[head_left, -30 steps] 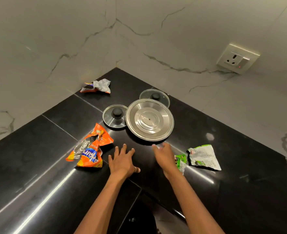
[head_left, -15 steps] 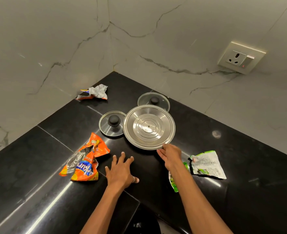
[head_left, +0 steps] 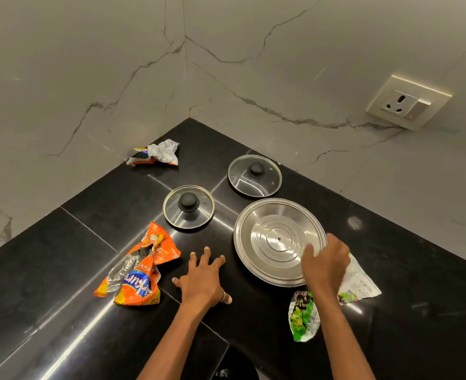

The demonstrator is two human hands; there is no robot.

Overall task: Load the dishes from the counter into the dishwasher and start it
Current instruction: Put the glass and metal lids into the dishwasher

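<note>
A wide steel lid (head_left: 275, 239) lies on the black counter (head_left: 83, 242) in the wall corner. My right hand (head_left: 326, 263) grips its right rim, thumb on top and fingers curled over the edge. My left hand (head_left: 203, 278) rests flat on the counter to the lid's left, fingers spread, holding nothing. Two glass lids with black knobs sit behind: a smaller glass lid (head_left: 188, 207) at the left and a larger glass lid (head_left: 254, 175) farther back. No dishwasher is in view.
Crumpled snack wrappers lie around: an orange wrapper (head_left: 138, 270) left of my left hand, a green wrapper (head_left: 303, 316) and a white wrapper (head_left: 360, 283) by my right arm, a silver wrapper (head_left: 157, 152) at the back wall. A wall socket (head_left: 407, 102) sits at upper right.
My right hand has gone from the steel lid's near edge to its right rim and closed on it. The lid has slid away from the glass lids. My left hand stayed flat.
</note>
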